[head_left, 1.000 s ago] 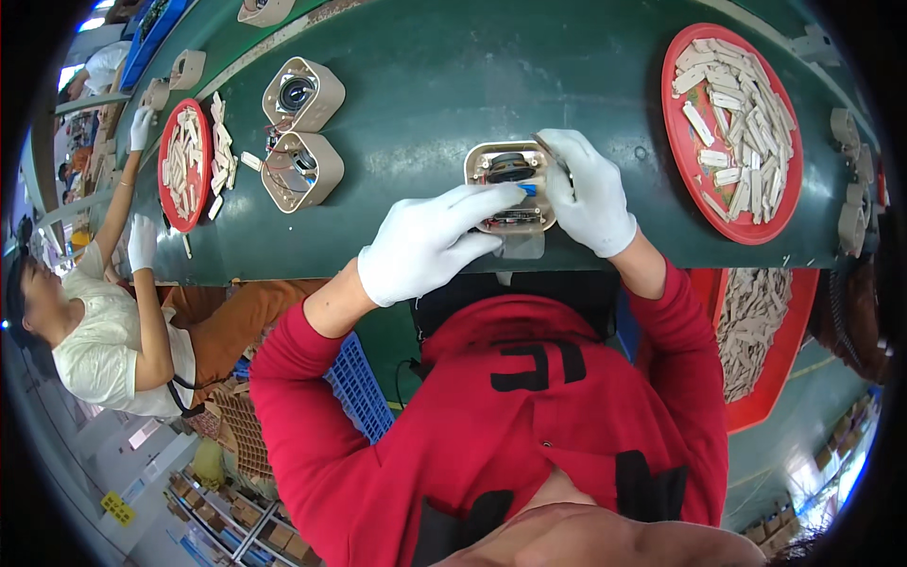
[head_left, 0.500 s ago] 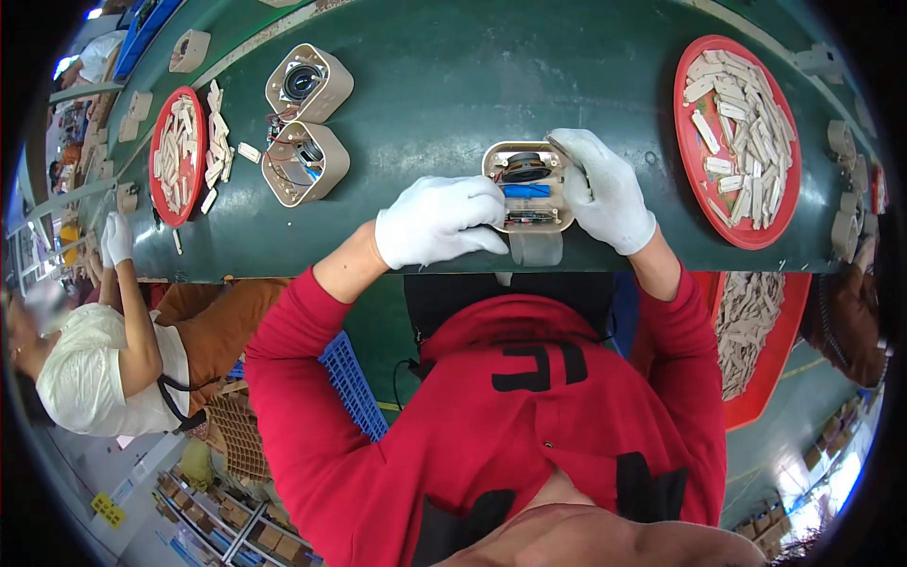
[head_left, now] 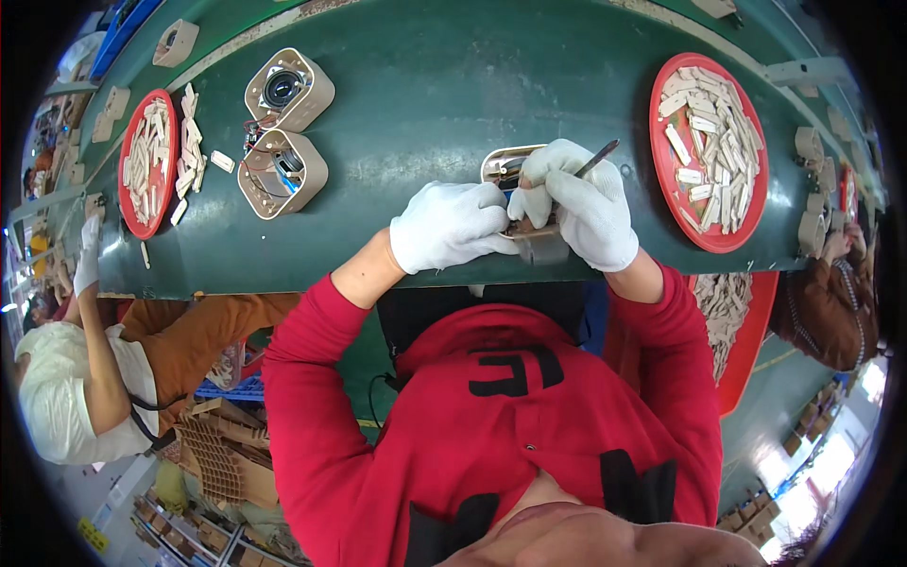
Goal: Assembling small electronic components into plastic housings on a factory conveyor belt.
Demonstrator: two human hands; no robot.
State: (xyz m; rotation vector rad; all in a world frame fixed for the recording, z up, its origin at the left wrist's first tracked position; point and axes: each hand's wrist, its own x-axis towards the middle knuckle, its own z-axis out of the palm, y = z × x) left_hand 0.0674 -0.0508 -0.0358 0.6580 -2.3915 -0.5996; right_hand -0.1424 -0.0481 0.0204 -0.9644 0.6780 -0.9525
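A beige speaker housing (head_left: pixel 493 168) with rounded corners lies open side up near the table's front edge. Much of its inside, dark and blue parts among it, is hidden by my gloves. My left hand (head_left: pixel 452 227), in a white glove, is closed on the housing's left side. Over the right half of the housing, my right hand (head_left: pixel 588 203), also gloved, grips a thin dark pen-shaped tool (head_left: pixel 597 159) whose end sticks out up and to the right. The fingertips reach down into the housing. A translucent flap (head_left: pixel 546 250) lies just below the housing.
Two open beige housings (head_left: pixel 307 106) with speakers inside stand to the left. Red trays of small beige strips lie at the far left (head_left: pixel 128 189) and right (head_left: pixel 658 161). A red bin (head_left: pixel 742 364) of strips is below the table at right. Co-workers (head_left: pixel 66 387) sit at both sides.
My right hand has moved from the housing's right edge to over its inside, and the dark tool now shows in it. The left hand stays at the housing's left side.
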